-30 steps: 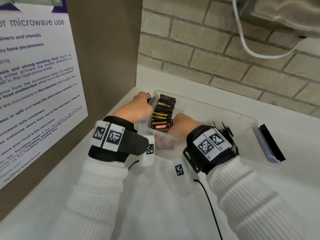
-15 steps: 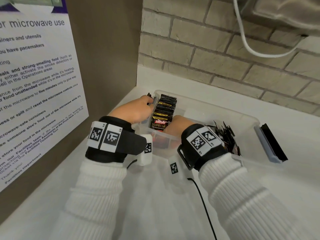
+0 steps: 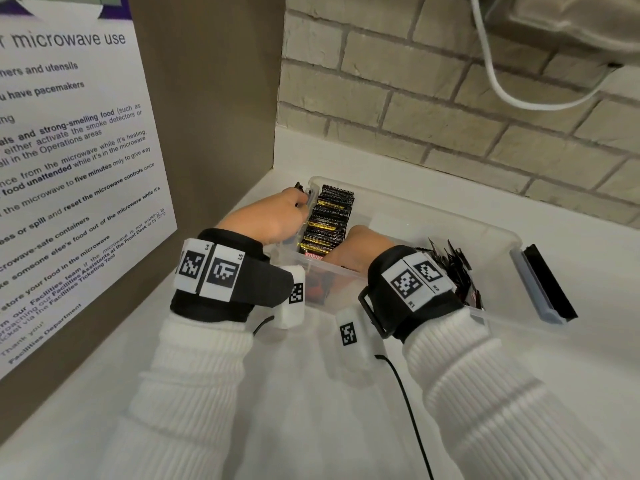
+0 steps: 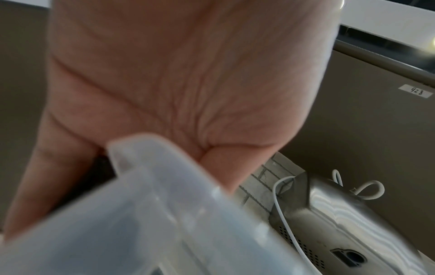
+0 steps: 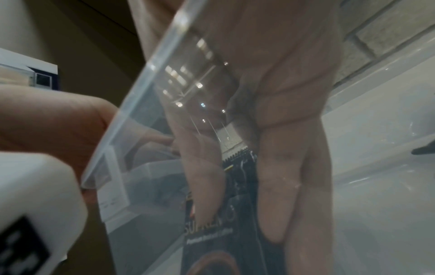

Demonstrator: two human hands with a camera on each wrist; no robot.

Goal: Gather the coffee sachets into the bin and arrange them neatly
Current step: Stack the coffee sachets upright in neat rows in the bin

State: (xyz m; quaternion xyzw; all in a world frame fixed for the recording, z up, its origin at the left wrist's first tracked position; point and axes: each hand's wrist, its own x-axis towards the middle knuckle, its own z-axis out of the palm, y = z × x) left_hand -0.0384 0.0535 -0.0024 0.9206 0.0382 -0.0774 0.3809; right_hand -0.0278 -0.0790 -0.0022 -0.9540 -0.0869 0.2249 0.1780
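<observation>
A clear plastic bin [image 3: 433,216] sits on the white counter. A row of black-and-gold coffee sachets [image 3: 332,216] stands on edge along its left side. My left hand [image 3: 298,202] grips the bin's left end, its fingers curled over the rim [image 4: 146,167]. Reaching down inside the bin at the near end of the row is my right hand [image 3: 362,245]. Its straight fingers [image 5: 275,214] press against the front sachet [image 5: 212,241]. A loose heap of sachets [image 3: 453,268] lies in the bin just right of my right wrist.
A brown side panel with a microwave notice [image 3: 69,168] closes off the left. A brick wall [image 3: 450,116] runs behind, with a white cable [image 3: 495,81] hanging from a metal appliance [image 3: 571,26]. The bin's grey-black latch [image 3: 543,282] sticks out right. A black cord [image 3: 408,403] trails over the counter.
My right wrist has slid left toward the sachet row and lower into the bin, uncovering more of the loose heap. My left hand has shifted slightly along the bin's left end.
</observation>
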